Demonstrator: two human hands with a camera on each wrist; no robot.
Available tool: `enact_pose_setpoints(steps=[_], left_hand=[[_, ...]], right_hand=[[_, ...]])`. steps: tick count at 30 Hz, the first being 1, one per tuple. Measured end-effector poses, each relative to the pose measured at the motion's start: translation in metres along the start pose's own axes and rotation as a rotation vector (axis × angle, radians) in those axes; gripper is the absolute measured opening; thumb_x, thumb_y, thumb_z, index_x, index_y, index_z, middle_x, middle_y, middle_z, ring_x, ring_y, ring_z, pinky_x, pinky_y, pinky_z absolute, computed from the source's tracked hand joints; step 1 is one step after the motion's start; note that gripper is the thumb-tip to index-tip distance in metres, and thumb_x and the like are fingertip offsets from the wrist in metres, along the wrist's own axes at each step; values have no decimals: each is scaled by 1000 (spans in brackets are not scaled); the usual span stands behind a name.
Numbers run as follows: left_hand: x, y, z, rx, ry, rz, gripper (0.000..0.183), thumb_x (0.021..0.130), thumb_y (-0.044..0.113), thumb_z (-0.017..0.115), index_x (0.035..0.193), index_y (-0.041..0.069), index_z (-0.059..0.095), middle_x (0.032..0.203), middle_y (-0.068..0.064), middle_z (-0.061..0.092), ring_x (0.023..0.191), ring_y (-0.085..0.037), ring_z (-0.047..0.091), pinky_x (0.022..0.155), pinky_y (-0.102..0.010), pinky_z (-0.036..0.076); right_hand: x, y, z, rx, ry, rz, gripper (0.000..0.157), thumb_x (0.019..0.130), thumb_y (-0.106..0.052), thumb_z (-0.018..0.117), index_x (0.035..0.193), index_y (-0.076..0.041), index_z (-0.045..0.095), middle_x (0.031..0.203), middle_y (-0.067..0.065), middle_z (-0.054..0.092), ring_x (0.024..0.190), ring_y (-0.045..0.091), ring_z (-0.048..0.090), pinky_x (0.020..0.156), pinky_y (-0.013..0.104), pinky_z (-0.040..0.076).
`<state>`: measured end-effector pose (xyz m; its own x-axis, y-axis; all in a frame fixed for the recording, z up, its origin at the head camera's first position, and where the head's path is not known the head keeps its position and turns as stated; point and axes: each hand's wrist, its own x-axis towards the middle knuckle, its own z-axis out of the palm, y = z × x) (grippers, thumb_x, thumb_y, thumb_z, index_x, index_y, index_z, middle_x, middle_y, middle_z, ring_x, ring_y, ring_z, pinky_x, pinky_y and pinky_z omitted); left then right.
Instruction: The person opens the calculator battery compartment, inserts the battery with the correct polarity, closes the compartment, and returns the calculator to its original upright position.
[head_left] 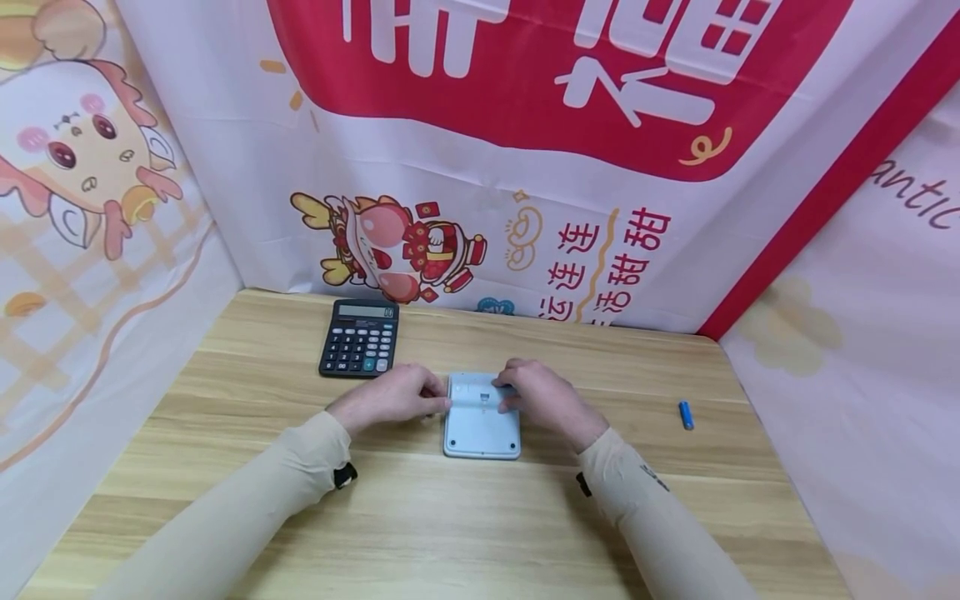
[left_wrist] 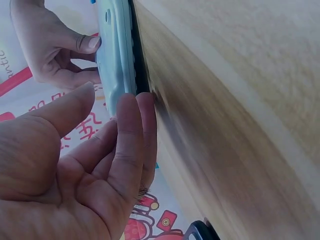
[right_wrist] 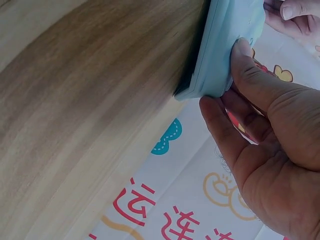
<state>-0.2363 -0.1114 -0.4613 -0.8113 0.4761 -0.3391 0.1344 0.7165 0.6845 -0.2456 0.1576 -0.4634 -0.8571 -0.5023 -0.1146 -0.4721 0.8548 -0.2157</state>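
A light blue calculator (head_left: 482, 429) lies face down on the wooden table, its back with small dark feet turned up. My left hand (head_left: 397, 394) is at its left edge, fingertips touching the side; in the left wrist view the thumb of that hand (left_wrist: 75, 165) stands apart from the fingers. My right hand (head_left: 546, 400) holds the raised upper part of the back near its right edge. In the right wrist view the right thumb (right_wrist: 243, 50) presses on the back of the calculator (right_wrist: 220, 55), and the index finger touches its edge.
A black calculator (head_left: 360, 337) lies face up at the back left, beyond my left hand. A blue battery (head_left: 686, 415) lies to the right on the wooden table (head_left: 420, 525). Printed cloth (head_left: 480, 179) hangs along the back and both sides.
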Motion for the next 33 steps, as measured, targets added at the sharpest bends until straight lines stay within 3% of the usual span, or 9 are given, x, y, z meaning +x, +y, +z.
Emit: enact_pose_setpoints(steps=[8, 14, 21, 27, 33], left_hand=[[2, 5, 3, -8, -71, -40, 23, 106, 35, 65, 101, 17, 79, 93, -9, 76, 77, -19, 66, 67, -27, 51], [5, 7, 1, -17, -35, -40, 21, 104, 35, 68, 102, 17, 78, 93, -9, 76, 73, -15, 59, 64, -27, 45], [11, 6, -2, -49, 36, -37, 23, 101, 34, 72, 109, 13, 76, 99, -6, 79, 87, -19, 71, 73, -28, 55], [17, 4, -4, -92, 110, -63, 28, 98, 35, 76, 114, 12, 74, 105, -2, 76, 93, -15, 70, 81, -28, 58], [19, 5, -5, -175, 112, -87, 38, 96, 33, 78, 125, 12, 68, 112, -2, 75, 99, -16, 70, 85, -29, 60]], right_hand=[[-2, 0, -1, -18, -16, -1, 42, 88, -26, 86, 128, -19, 76, 119, -3, 75, 107, 11, 72, 97, 32, 63], [0, 1, 1, -9, 2, 16, 42, 90, -25, 85, 130, -18, 75, 121, -1, 73, 110, 13, 71, 99, 34, 62], [4, 2, 1, -31, 18, 39, 43, 92, -29, 82, 132, -17, 72, 122, -1, 71, 110, 13, 70, 99, 33, 62], [6, 5, 1, -45, 38, 41, 42, 94, -31, 80, 132, -15, 71, 118, -1, 69, 108, 12, 68, 97, 30, 62], [7, 8, 3, -25, 61, 41, 42, 95, -33, 79, 131, -13, 71, 117, -1, 68, 106, 11, 67, 97, 29, 62]])
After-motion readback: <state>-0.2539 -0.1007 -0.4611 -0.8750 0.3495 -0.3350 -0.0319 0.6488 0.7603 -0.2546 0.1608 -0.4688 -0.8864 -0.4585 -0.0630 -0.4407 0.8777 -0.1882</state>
